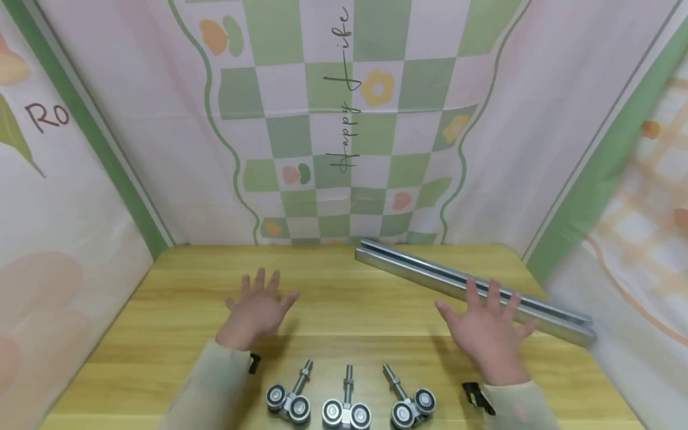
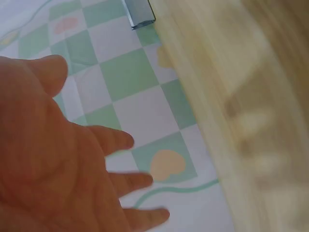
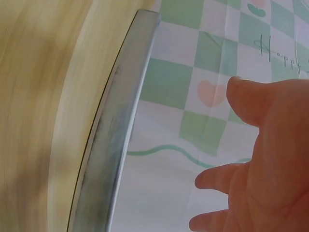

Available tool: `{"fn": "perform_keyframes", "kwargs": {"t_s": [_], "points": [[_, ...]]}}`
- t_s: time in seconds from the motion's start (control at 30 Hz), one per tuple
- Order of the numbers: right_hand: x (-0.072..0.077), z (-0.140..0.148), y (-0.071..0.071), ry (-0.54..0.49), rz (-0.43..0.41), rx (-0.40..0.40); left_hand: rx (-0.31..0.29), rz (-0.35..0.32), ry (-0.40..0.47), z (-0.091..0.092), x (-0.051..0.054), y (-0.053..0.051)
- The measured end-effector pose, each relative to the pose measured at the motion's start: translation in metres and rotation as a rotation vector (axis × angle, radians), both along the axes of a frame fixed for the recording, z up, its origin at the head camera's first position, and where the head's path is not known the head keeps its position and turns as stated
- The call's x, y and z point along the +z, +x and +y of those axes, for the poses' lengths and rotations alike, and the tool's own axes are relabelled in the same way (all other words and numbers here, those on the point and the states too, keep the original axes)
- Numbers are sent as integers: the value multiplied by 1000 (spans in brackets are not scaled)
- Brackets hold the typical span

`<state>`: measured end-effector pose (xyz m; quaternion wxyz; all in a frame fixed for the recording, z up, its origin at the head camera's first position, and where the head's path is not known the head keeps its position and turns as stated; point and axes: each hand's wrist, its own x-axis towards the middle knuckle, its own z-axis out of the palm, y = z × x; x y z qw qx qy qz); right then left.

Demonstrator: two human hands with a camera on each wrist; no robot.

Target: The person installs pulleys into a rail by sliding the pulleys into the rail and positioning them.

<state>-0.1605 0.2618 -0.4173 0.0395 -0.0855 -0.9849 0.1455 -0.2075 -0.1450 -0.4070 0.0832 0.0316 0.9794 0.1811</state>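
My left hand, fingers spread, hovers over the left half of the wooden table and holds nothing. Over the right half is my right hand, also spread and holding nothing; in the head view its fingertips overlap the metal channel rail. That slotted rail lies slanted across the back right of the table. Near the front edge sit a left roller hanger, a middle roller hanger and a right roller hanger, each with wheels and a threaded bolt pointing away from me. The right wrist view shows the rail apart from the hand.
The wooden table is bounded behind by a checkered curtain. Printed fabric hangs at the left side and right side. Dark straps show at the wrists.
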Motion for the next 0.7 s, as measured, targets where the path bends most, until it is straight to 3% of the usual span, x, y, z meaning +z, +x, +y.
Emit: {"fn": "perform_keyframes", "kwargs": {"t_s": [0.1,0.3,0.53,0.7], "points": [[1,7,2,-1,-7,-5,-58,15,48,4,4,-10],[0,22,4,-3,3,-17,-118,30,195,21,7,-34],[0,46,0,-43,171,-10,-181,93,282,37,10,-65],[2,74,1,-126,242,-36,-161,120,357,44,13,-84]]}}
